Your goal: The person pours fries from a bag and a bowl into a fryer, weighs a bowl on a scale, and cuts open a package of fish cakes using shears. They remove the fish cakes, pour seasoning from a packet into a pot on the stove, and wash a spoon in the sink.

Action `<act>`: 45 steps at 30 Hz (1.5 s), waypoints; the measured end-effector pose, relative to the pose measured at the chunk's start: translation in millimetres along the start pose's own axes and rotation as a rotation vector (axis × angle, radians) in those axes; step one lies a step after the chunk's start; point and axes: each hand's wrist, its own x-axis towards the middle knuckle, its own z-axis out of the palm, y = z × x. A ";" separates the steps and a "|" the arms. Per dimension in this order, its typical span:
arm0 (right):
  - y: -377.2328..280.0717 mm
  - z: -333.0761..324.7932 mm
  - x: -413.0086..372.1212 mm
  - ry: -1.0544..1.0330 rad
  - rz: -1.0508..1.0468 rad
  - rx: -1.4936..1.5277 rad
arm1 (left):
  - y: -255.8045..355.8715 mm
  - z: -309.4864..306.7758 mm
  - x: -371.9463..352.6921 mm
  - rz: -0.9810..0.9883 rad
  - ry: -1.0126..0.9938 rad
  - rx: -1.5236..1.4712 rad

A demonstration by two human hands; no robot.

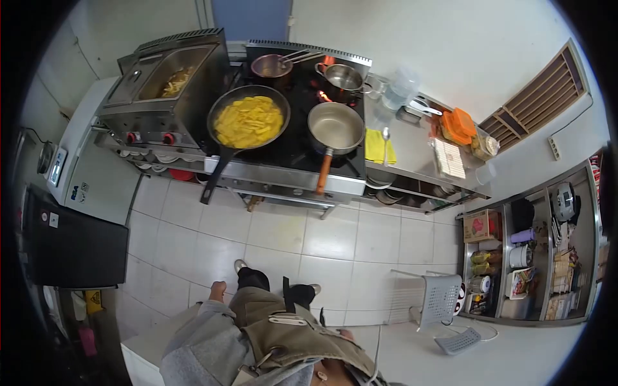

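My left hand (218, 291) hangs low beside my body, below a grey sleeve, apart from the stove. It is small in view and its fingers do not show clearly. Of my right hand (346, 334), only a sliver shows by my right side; the rest is hidden by my clothing. Ahead on the stove, a black frying pan (285, 106) holds yellow sliced food (249, 122). To its right stands a light saucepan (335, 127) with a wooden handle pointing toward me. A dark pot (270, 68) with utensils across it and a steel pot (344, 77) stand behind.
Flame glows near the steel pot. At left, a deep fryer (187, 80) holds pale fries. The right counter bears a yellow cloth (380, 147), a spoon (386, 145) and orange-lidded containers (458, 125). A grey chair (442, 299) and stocked shelves (541, 251) stand at right.
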 end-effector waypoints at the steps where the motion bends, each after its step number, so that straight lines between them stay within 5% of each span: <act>1: -52.3 16.1 -16.5 0.100 0.055 -0.080 | -5.0 -27.5 0.3 -0.120 -0.010 -0.218; 2: -133.1 43.2 -58.5 0.195 0.117 -0.152 | -7.9 -45.7 0.1 -0.123 -0.008 -0.215; 3: -194.9 72.7 -69.0 0.276 0.105 -0.135 | -5.7 -57.6 4.2 0.098 -0.003 -0.284; 4: -226.1 97.9 -73.2 0.356 0.094 -0.114 | -4.0 -68.9 6.2 0.321 0.002 -0.348; 5: -187.2 56.1 21.4 0.243 -0.244 -0.524 | 0.7 -81.0 8.1 0.408 -0.012 -0.406; 6: -264.0 118.2 -19.9 0.352 -0.049 -0.281 | 0.3 -87.1 18.5 0.492 -0.027 -0.464; 8: -324.1 167.1 3.9 0.298 -0.246 -0.442 | -6.2 -103.7 27.0 0.553 -0.080 -0.705; 12: -427.9 316.8 17.9 0.221 -0.264 -0.487 | -55.2 -161.1 48.5 0.423 -0.169 -0.664; 14: -445.7 387.7 39.4 0.147 -0.255 -0.499 | -98.4 -190.7 68.6 0.210 -0.144 -0.741; 15: -426.8 385.3 105.8 -0.090 -0.805 -1.150 | -122.6 -200.2 83.6 0.151 -0.065 -0.866; 16: -437.3 427.0 103.9 -0.011 -0.996 -1.680 | -153.6 -207.0 98.2 0.085 0.011 -0.976; 17: -436.4 469.4 106.0 0.085 -0.753 -1.457 | -182.5 -213.4 105.6 0.050 0.059 -1.098; 18: -458.3 514.8 72.3 -0.025 -0.716 -1.571 | -209.7 -217.6 111.2 0.013 0.109 -1.224; 22: -490.9 613.5 66.6 -0.164 -0.817 -1.409 | -293.8 -218.4 116.3 -0.066 0.091 -1.417; 24: -510.2 647.1 74.0 -0.153 -0.737 -1.469 | -328.5 -195.3 138.5 0.006 0.091 -1.253; 26: -521.1 672.3 95.3 -0.123 -0.654 -1.501 | -336.3 -199.1 138.5 0.367 0.297 -0.205; 28: -531.1 687.9 145.5 -0.264 -0.554 -2.109 | -341.8 -200.0 138.9 0.261 0.227 -0.301; 29: -530.9 693.6 152.8 -0.055 -0.498 -1.784 | -345.1 -200.2 140.6 0.240 0.222 -0.339; 31: -558.6 733.3 99.4 0.008 -0.539 -1.640 | -352.2 -207.8 144.8 0.201 0.249 -0.426; 33: -571.4 756.1 131.8 -0.333 -0.731 -1.698 | -353.8 -223.0 147.3 0.148 0.302 -0.573; 36: -564.2 821.6 242.3 -0.619 -0.609 -2.163 | -357.0 -257.7 146.2 -0.029 0.475 -0.979; 37: -583.3 887.1 198.5 -0.581 -0.385 -2.491 | -355.0 -271.3 141.4 -0.121 0.552 -1.157; 38: -576.1 918.9 221.7 -0.277 -0.371 -2.220 | -354.3 -283.4 140.2 -0.231 0.634 -1.317; 39: -560.8 947.9 297.0 -0.165 -0.260 -2.430 | -349.8 -298.4 135.0 -0.324 0.715 -1.440; 40: -581.8 991.7 310.8 -0.670 -0.448 -2.887 | -345.4 -314.5 126.4 -0.409 0.801 -1.516; 41: -598.8 1061.5 251.7 -1.009 -0.505 -2.985 | -354.1 -321.6 131.6 -0.510 0.871 -1.609; 44: -565.6 1158.7 403.4 -0.933 -1.107 -2.800 | -368.8 -337.9 101.2 -0.708 1.061 -1.482; 45: -557.5 1213.3 381.5 -0.899 -0.785 -2.811 | -376.3 -323.4 105.7 -0.798 1.047 -1.450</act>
